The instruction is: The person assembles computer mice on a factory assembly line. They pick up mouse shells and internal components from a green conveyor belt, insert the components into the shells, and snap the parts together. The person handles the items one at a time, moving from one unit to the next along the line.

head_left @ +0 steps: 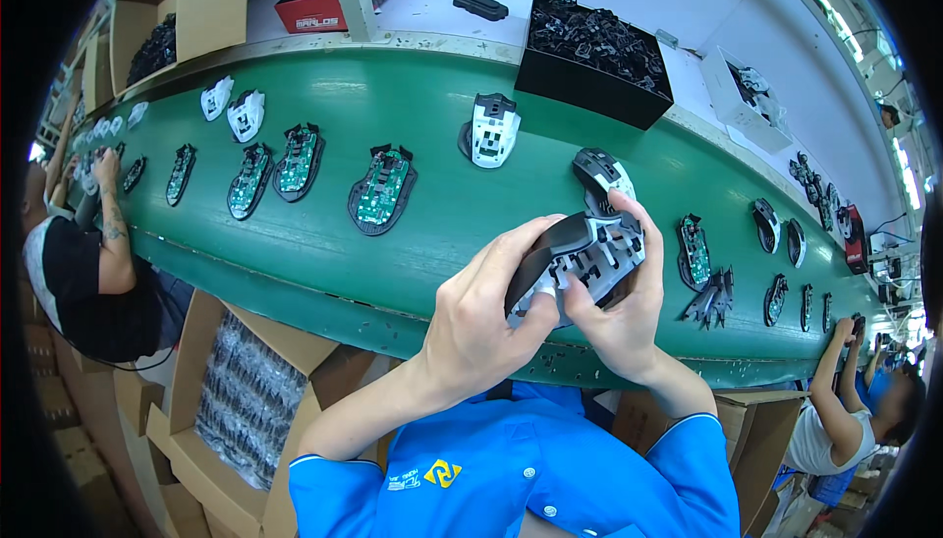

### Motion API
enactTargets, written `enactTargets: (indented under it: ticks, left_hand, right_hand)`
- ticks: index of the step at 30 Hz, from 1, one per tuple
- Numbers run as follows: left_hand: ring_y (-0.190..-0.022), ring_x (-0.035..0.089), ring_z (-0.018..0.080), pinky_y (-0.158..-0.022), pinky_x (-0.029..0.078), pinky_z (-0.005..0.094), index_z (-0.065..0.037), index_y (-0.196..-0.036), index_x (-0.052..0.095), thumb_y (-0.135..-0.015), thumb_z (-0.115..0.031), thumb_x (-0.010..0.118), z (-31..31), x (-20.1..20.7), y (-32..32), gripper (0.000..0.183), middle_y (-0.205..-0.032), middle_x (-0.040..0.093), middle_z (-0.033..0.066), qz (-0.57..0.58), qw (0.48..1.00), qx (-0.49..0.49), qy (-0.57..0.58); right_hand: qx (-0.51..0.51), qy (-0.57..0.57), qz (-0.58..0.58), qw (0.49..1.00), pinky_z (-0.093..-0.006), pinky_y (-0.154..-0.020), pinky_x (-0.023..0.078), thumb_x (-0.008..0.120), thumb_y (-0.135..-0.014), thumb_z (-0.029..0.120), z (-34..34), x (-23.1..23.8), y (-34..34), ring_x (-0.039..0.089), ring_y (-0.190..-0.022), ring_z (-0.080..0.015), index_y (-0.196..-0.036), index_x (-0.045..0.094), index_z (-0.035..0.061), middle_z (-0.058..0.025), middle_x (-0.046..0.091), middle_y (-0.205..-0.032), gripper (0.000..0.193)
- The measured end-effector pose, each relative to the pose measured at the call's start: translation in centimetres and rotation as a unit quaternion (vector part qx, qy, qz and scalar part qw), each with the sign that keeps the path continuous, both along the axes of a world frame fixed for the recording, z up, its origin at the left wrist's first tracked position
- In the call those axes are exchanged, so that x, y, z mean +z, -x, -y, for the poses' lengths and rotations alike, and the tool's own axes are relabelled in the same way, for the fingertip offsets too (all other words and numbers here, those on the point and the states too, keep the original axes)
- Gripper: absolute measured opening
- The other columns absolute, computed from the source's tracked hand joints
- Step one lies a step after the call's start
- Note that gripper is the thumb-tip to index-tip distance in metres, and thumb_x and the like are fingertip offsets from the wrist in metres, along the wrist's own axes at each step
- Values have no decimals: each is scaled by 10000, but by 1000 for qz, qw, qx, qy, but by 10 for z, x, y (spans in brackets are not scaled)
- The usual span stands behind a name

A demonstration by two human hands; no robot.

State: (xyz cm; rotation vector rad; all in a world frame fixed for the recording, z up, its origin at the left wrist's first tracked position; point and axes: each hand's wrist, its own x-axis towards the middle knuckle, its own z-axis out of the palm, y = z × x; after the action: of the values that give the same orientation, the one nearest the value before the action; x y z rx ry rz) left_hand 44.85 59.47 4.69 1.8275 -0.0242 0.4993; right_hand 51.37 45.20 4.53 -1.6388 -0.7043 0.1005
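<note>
Between my two hands I hold a computer mouse top shell, tilted so that its hollow inside with grey and black plastic parts faces me. My left hand is closed round its dark left side. My right hand grips the other side, index finger on the far edge. Both thumbs press at the near inner part; what lies under their tips is hidden. Just beyond my fingers sits another black-and-white mouse shell. A white-and-black shell lies farther off to the left.
The green conveyor carries several mouse bases with green circuit boards. Thin dark plastic pieces lie right. A black box of small parts stands behind. Cardboard boxes stand below the near edge. Co-workers sit at both sides.
</note>
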Motion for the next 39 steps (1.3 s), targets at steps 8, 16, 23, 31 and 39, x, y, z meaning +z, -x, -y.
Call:
enactTargets:
  ticks: [8,16,23,31,39]
  left_hand:
    - [-943,616,379,-772,520,402,36,-1239,439,-756,56,516,3,-4,2,489,-1093,567,228,40,999,-4,-20]
    - [-841,618,349,-689,511,405,36,-1221,427,-766,48,524,2,-6,5,466,-1007,564,209,43,999,-9,-14]
    - [-789,616,338,-672,517,400,33,-1190,455,-756,53,530,0,-5,6,441,-981,567,206,62,997,6,-40]
    - [-738,624,177,-587,506,256,-12,-1401,252,-687,-120,660,-25,30,13,829,-1166,524,183,-162,976,-91,112]
    - [-753,567,101,-531,462,186,-57,-1297,460,-768,-9,587,-34,-5,-2,545,-1161,505,94,-210,977,-17,-32]
  right_hand:
    - [-34,17,21,999,-255,-771,497,672,-711,-44,0,-3,4,569,-940,-128,-1315,341,-2,-101,488,-1134,690]
    - [-42,12,-5,999,-278,-815,469,689,-699,-33,-1,-8,10,533,-962,-135,-1280,334,5,-98,469,-1137,682]
    - [-29,18,49,998,-277,-810,457,685,-699,-31,-2,-10,11,515,-978,-139,-1255,320,-9,-107,439,-1147,666]
    - [71,133,-150,977,-258,-798,451,612,-695,80,32,45,-63,529,-901,-104,-1135,507,-15,-45,562,-974,462]
    - [-355,560,321,676,-377,-635,524,597,-718,118,232,-51,-211,574,-861,-283,-1069,516,73,-116,502,-939,363]
